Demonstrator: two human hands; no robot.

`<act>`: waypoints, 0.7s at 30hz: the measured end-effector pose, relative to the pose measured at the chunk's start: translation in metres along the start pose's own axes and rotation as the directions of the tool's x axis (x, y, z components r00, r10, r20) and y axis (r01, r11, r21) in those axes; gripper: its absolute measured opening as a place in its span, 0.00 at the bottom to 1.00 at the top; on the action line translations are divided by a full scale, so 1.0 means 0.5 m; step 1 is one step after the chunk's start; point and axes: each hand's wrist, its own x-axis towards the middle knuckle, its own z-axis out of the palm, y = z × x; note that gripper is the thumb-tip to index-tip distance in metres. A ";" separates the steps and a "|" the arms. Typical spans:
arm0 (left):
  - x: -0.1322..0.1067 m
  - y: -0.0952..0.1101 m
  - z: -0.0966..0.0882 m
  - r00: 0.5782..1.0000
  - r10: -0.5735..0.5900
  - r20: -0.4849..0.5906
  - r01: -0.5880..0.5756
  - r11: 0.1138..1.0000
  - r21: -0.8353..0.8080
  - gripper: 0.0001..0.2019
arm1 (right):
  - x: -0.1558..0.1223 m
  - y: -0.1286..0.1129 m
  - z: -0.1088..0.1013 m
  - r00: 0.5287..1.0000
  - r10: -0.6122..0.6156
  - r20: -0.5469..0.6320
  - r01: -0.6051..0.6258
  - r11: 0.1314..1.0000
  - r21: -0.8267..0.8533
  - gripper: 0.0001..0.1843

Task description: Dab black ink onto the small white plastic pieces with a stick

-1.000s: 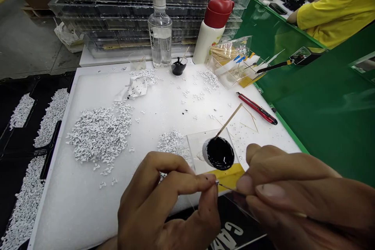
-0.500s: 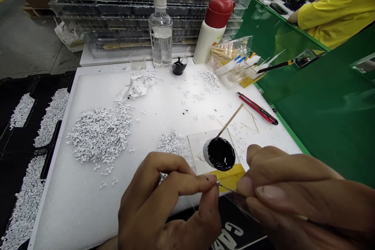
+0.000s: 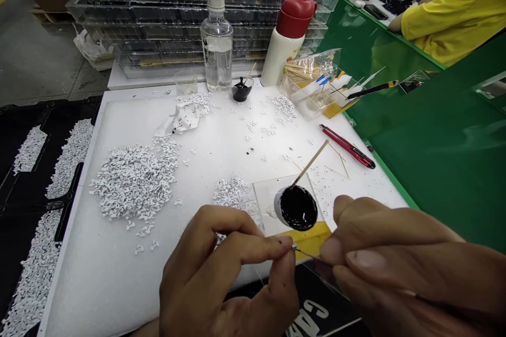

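The left hand (image 3: 225, 274) pinches a tiny white part (image 3: 294, 247) between thumb and fingertip, while the right hand (image 3: 395, 268) presses its fingers together on a thin stick (image 3: 309, 255). The stick lies nearly level, its pointed tip aimed left and slightly up, meeting the part — a cap of black paint (image 3: 296, 208) sits just above on a clear plastic sheet (image 3: 264, 189), with open white foam board (image 3: 118, 274) to the left.

This is a factory workshop, with stacked plastic trays (image 3: 190, 26) standing at the far side and a co-worker (image 3: 454, 21) working at a green bench (image 3: 435, 168) on the right.
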 end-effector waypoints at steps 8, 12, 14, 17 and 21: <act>0.002 -0.002 -0.001 1.000 0.012 0.014 -0.011 1.000 -0.009 0.08 | 0.013 -0.008 0.008 0.999 -0.006 -0.037 0.008 0.999 0.046 0.15; 0.003 -0.001 0.001 1.000 0.016 -0.006 -0.016 1.000 0.004 0.06 | 0.027 -0.012 0.016 0.999 -0.041 -0.019 0.043 0.995 0.094 0.19; 0.005 -0.002 0.002 1.000 0.014 -0.017 -0.014 1.000 0.021 0.06 | 0.028 -0.013 0.016 0.999 -0.048 -0.021 0.050 0.993 0.106 0.20; 0.007 -0.003 0.002 1.000 0.021 0.009 -0.021 1.000 0.018 0.07 | 0.021 -0.012 0.010 0.999 -0.035 -0.023 0.037 0.996 0.085 0.20; 0.006 -0.003 0.000 1.000 0.007 0.008 -0.007 1.000 -0.001 0.08 | 0.012 -0.013 0.002 1.000 -0.012 -0.003 0.012 1.000 0.018 0.15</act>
